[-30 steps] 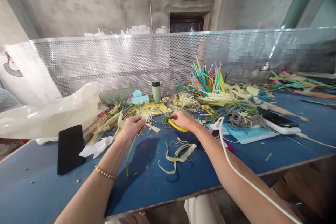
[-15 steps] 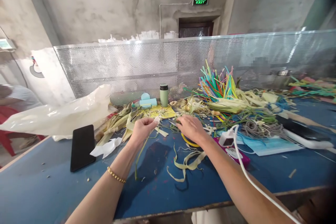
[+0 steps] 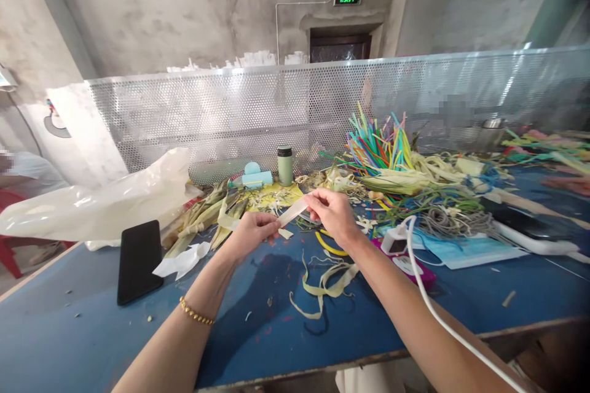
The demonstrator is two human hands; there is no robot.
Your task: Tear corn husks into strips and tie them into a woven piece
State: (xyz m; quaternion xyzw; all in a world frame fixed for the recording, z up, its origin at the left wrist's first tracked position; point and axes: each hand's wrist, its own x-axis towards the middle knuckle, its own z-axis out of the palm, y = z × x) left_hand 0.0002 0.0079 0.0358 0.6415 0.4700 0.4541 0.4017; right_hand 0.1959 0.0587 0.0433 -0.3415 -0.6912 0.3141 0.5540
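Note:
A flat, pale husk strip (image 3: 293, 212) is stretched between my two hands above the blue table (image 3: 258, 344). My left hand (image 3: 252, 232) pinches its lower left end between thumb and fingers. At the upper right end, my right hand (image 3: 332, 212) pinches it too, fingers curled. Something thin and grey shows below the right fingers; I cannot make out what it is. Nearer me on the table lie loose, curled husk strips (image 3: 325, 287). Left of my left hand are a bundle of dry husks (image 3: 203, 218) and a crumpled white paper (image 3: 182, 261).
A black phone (image 3: 139, 263) lies at left, near a plastic bag (image 3: 101, 206). Behind my hands stands a green bottle (image 3: 285, 169). Coloured stems (image 3: 380, 144), cords (image 3: 442, 221), a blue mask (image 3: 470, 252) and a white cable (image 3: 421, 282) are at right. A perforated metal screen (image 3: 230, 113) backs the table.
My right hand has moved up and left to grip the pale strip's end. The strip is now drawn out between both hands. The thin green strand hanging below my left hand no longer shows.

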